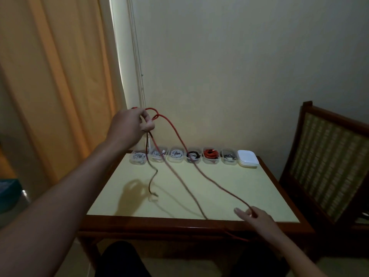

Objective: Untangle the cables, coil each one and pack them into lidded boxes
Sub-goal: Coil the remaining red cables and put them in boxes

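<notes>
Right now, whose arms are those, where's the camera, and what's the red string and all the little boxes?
There is no machine here, just a person. The one picture comes from a camera worn on their head, looking forward and down, so you see their own two arms. The left hand is raised and grips loops of a red cable. The cable runs down over the table to the right hand, which pinches it near the front edge. Along the table's far edge stand six clear boxes, open, each with a coiled cable inside: white, black or red. Beside them is a white stack, probably the lids. A chair stands on the right and a curtain hangs on the left.
</notes>
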### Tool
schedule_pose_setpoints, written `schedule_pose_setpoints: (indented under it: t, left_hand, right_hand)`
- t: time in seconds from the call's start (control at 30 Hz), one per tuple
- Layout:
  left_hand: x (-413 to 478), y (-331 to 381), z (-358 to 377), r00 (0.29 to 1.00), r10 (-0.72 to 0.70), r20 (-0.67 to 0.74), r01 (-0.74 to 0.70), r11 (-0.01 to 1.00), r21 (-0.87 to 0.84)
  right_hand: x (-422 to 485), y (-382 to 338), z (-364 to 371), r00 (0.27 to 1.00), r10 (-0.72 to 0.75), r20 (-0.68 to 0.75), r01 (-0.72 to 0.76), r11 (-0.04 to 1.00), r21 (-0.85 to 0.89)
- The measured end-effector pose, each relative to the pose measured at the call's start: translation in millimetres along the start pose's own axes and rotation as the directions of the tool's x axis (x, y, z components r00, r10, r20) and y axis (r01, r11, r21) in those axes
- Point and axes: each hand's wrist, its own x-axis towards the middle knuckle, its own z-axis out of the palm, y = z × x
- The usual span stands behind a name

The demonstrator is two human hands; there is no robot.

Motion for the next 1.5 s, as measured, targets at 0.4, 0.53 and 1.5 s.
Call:
schedule_pose_setpoints:
  t: [0.4, 0.53, 1.5]
  left_hand:
    - [-6, 37, 3, 0.997, 0.068, 0.043, -0.065, 0.996, -0.069]
    - [-7, 56, 3, 0.994, 0.103, 0.044, -0.100, 0.993, -0.062]
    - [1, 55, 3, 1.000, 0.005, -0.004, -0.005, 0.990, -0.144]
  right_hand:
    - [7, -68, 16, 0.967, -0.243, -0.081, 0.253, 0.956, 0.149]
    - [-11, -120, 26, 0.906, -0.385, -0.175, 0.417, 0.879, 0.230]
    - [15, -33, 58, 0.981, -0.146, -0.131, 0.027, 0.763, -0.646]
